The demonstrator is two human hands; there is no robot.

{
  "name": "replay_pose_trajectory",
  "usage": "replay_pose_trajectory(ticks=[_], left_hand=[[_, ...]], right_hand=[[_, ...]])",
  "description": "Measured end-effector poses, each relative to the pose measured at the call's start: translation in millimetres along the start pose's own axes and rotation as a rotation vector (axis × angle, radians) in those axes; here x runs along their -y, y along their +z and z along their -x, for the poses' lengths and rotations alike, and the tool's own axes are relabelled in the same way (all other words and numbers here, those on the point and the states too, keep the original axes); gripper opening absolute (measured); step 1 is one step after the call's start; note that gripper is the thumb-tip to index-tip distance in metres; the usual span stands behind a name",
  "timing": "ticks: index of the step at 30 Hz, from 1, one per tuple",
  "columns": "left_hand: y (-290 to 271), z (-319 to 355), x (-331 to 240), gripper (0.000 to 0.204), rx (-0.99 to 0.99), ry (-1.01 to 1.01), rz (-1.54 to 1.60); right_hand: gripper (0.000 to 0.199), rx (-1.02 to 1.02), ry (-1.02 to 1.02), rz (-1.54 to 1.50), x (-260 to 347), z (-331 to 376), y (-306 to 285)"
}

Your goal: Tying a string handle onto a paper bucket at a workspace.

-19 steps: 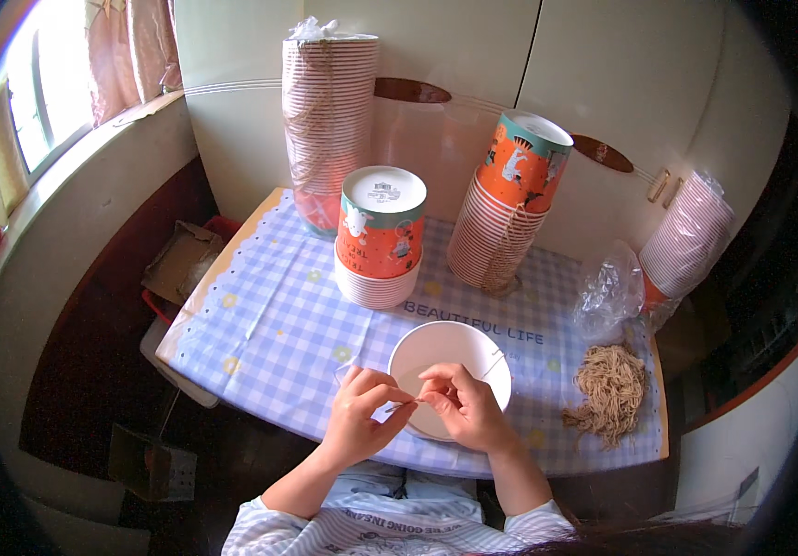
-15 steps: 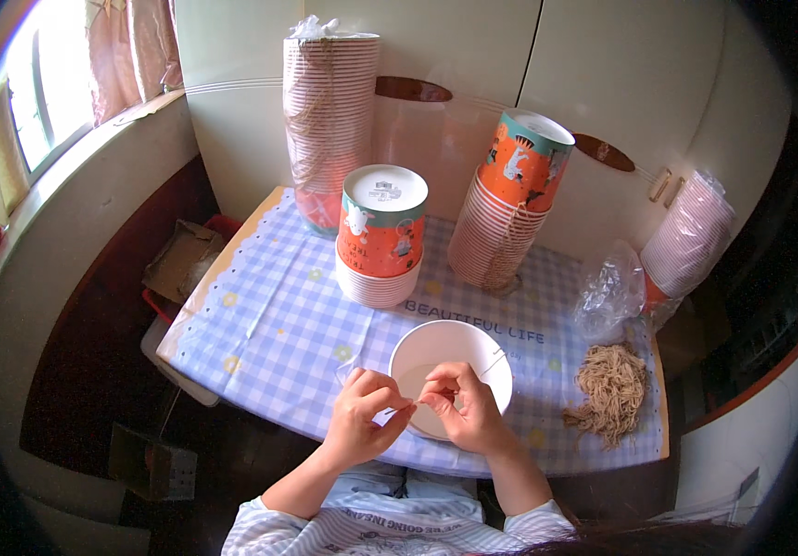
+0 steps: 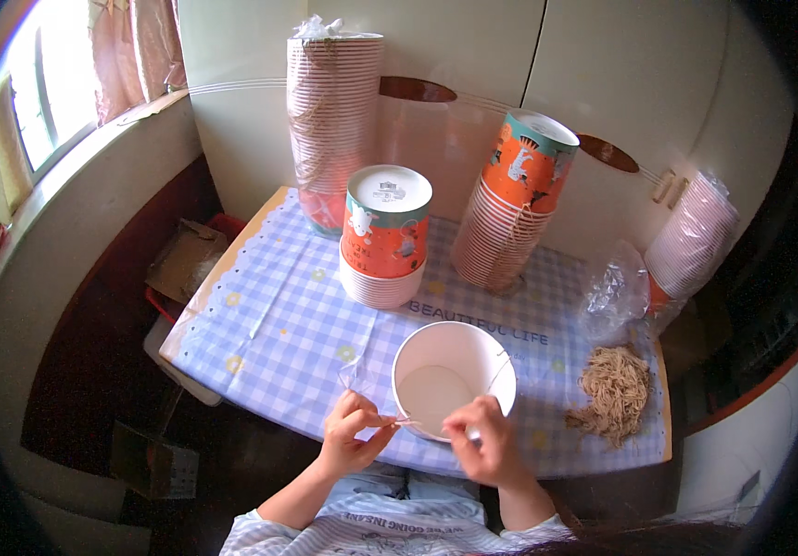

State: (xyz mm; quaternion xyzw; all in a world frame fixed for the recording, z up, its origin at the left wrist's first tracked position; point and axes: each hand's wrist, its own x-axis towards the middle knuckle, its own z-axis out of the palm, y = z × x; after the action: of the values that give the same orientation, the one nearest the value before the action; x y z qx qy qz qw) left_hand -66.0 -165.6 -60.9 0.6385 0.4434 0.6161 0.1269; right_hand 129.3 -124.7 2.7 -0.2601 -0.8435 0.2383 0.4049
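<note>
Thin tan string [image 3: 405, 423], pinched between the fingers of the left hand [image 3: 351, 435] and right hand [image 3: 484, 443] at the near rim of the white paper cup [image 3: 455, 378] on the bench [image 3: 269, 324], could slip free, or a tug might tip the light cup.

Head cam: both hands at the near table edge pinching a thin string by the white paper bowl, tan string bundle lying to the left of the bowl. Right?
Not quite. In the head view the tan string bundle lies to the right of the white paper bowl, not the left. The rest holds: left hand and right hand pinch a thin string at the near table edge.
</note>
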Motion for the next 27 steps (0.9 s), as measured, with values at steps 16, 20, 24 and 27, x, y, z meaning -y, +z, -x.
replay_pose_trajectory(ticks=[16,20,24,27], left_hand=[[18,53,18,0.020,-0.048,-0.195,0.137],[26,65,23,0.015,-0.031,-0.388,0.272],[32,69,17,0.010,0.021,-0.727,0.608],[34,61,8,0.008,0.062,-0.818,0.805]], right_hand=[[0.016,0.056,-0.004,0.629,3,53,59],[0.012,0.084,0.021,0.608,2,51,59],[0.013,0.099,0.007,0.585,-1,54,59],[0.013,0.116,-0.005,0.538,-4,57,60]])
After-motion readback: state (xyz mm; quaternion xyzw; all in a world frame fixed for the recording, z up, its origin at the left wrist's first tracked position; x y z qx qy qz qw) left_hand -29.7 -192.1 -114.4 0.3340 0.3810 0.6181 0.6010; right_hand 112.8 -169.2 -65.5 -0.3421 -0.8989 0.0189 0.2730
